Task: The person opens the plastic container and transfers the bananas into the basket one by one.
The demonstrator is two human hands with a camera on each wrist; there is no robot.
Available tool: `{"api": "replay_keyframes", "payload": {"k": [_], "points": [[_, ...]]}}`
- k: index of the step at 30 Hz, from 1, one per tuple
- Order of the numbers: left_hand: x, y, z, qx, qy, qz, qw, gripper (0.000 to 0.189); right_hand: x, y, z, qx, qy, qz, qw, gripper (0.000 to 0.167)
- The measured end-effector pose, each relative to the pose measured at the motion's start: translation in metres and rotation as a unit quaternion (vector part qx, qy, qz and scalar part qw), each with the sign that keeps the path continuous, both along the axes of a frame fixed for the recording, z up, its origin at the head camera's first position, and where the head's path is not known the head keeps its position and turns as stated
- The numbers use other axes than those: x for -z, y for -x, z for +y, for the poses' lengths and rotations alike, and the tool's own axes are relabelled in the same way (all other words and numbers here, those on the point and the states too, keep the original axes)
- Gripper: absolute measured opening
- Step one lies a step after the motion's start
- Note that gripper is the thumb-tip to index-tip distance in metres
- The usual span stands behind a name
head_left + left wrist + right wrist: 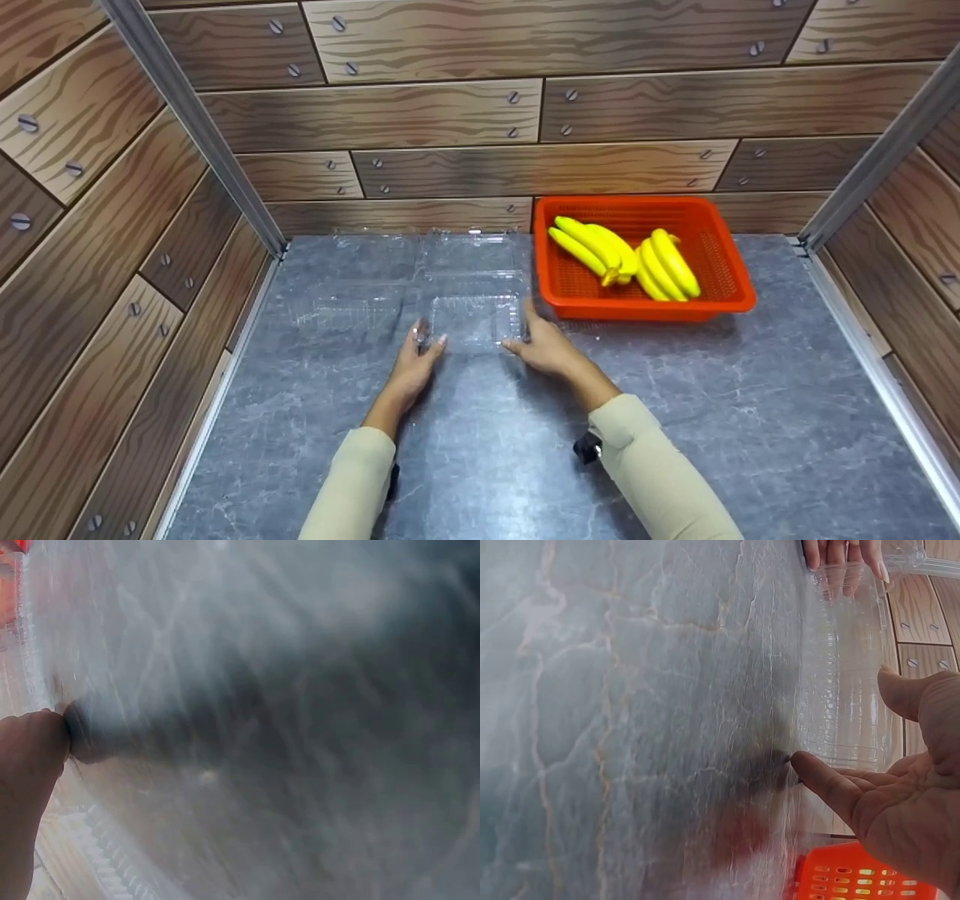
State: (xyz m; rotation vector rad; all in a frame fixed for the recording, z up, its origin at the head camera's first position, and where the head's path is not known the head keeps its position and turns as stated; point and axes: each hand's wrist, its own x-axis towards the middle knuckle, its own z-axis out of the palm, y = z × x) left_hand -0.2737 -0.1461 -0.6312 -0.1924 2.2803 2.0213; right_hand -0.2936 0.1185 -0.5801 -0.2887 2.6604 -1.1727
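Note:
A clear plastic clamshell container [474, 319] lies open on the grey marbled table, its lid [472, 251] folded back toward the rear wall. My left hand [415, 366] holds its left end, thumb at the near corner; the right wrist view shows those fingers [840, 559] at the plastic wall. At the opposite end is my right hand [551, 346], its fingers extended along the side and its thumb spread apart near the front corner. In the left wrist view, part of my left hand [34, 750] appears at the edge beside the blurred tabletop.
A second clear clamshell container [349, 307] stands open to the left. At the back right, an orange-red plastic basket [645, 310] holds two bunches of yellow bananas [600, 247]. Wood-patterned panels [450, 112] enclose the back and sides.

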Motion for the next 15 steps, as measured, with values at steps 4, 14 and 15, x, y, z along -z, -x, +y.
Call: {"api": "replay_keyframes", "payload": {"k": [4, 14, 15], "points": [[0.0011, 0.0012, 0.0031, -0.005, 0.005, 0.005, 1.0, 0.078, -0.0006, 0.0008, 0.0005, 0.005, 0.003, -0.008, 0.9999, 0.103], [0.0007, 0.0045, 0.0099, -0.027, 0.009, 0.021, 0.9994, 0.076, -0.0012, 0.0025, 0.0006, 0.016, 0.005, -0.012, 0.9998, 0.104], [0.0007, 0.0044, 0.0102, -0.028, 0.014, 0.021, 0.9993, 0.075, -0.0015, 0.0023, 0.0005, 0.019, 0.006, -0.014, 0.9997, 0.104]]}}
